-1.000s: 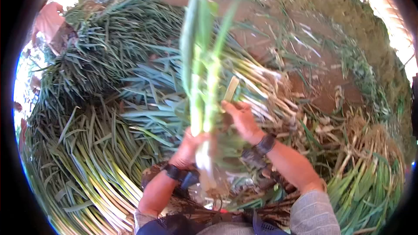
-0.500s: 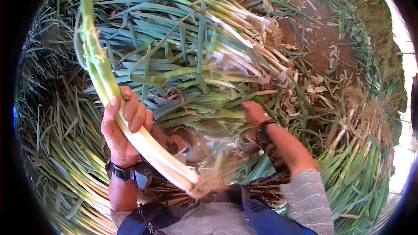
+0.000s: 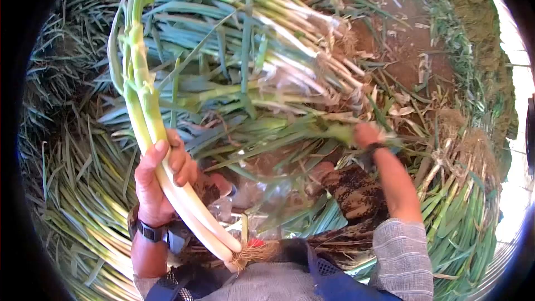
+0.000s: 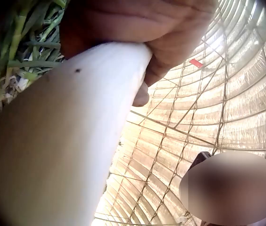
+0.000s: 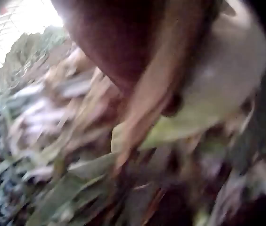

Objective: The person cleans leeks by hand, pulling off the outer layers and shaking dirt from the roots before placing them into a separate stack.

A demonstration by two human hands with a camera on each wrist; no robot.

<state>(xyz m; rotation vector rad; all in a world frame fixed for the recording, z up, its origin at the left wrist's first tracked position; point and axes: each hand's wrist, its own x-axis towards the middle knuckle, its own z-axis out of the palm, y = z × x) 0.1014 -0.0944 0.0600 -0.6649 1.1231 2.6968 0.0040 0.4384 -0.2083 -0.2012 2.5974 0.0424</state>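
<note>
Head view: two long leek stalks, white below and green above point(image 3: 148, 106), slant in front of me, my left hand's point(image 3: 163, 181) fingers and thumb clamped round them. Stringy brown roots point(image 3: 251, 253) at the low end, near my grey woven shirt point(image 3: 270, 283). My right hand point(image 3: 369, 136) is blurred, off to the right, beside loose green leaves; can't tell if its fingers grip anything. Beyond: heaped leeks with blue-green leaves and white ends point(image 3: 315, 42). Brown soil point(image 3: 407, 42) past that.
</note>
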